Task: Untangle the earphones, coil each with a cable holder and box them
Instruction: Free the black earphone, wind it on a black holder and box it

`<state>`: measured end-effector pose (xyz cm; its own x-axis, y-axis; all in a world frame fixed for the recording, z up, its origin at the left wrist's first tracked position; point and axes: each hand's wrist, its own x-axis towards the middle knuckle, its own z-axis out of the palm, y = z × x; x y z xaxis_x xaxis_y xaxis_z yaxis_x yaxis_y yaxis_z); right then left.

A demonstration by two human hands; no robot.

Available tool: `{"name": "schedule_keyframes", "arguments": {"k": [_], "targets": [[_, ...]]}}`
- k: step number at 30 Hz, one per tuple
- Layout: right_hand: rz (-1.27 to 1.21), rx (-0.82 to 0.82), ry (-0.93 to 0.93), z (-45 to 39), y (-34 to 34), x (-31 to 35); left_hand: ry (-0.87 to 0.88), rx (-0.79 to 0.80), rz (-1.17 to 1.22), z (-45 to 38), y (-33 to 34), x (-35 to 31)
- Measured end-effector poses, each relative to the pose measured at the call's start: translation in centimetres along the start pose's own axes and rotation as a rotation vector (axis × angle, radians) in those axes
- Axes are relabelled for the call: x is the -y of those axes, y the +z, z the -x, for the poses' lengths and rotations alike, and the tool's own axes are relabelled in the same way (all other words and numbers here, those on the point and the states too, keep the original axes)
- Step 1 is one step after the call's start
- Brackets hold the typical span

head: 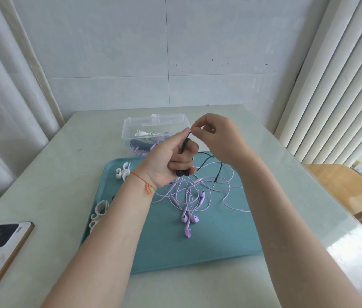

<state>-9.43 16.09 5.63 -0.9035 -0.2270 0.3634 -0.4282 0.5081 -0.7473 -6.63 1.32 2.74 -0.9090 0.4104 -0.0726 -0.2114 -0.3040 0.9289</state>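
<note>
While phone (pixel 2 238) sits far left on table (pixel 64 174), white cable holders (pixel 100 213) lie at tray's (pixel 220 241) left edge, one more (pixel 123 171) near its top corner. Your left hand (pixel 166 163) curled tight around black earphones (pixel 185 147), cord looped on finger. Clear box (pixel 131 130) behind, coiled sets already inside. Purple earphones (pixel 189 201) tangled mid-tray. Your right hand (pixel 217 138) pinching black cord at top; black plug end (pixel 215 181) dangling just below.

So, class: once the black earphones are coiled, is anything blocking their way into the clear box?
Nothing visible does. The clear box stands open-topped just beyond the tray, directly behind the left hand and right hand holding the black earphones.
</note>
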Motion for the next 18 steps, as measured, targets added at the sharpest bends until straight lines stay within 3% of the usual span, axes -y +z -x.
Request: {"name": "schedule_keyframes", "arguments": {"k": [4,11,14,18], "targets": [[-0.046,0.044,0.038,0.0,0.4,-0.2,0.082,0.009,0.231,0.4,0.4,-0.6],[0.037,0.444,0.15,1.0,1.3,0.2,0.285,-0.067,0.638,0.0,-0.9,-0.7],[0.079,0.539,0.152,1.2,1.9,0.2,0.369,-0.137,0.583,-0.4,-1.3,-0.7],[0.153,0.578,0.14,1.5,1.7,0.5,0.413,-0.252,0.264,-0.9,-1.6,-0.2]]}}
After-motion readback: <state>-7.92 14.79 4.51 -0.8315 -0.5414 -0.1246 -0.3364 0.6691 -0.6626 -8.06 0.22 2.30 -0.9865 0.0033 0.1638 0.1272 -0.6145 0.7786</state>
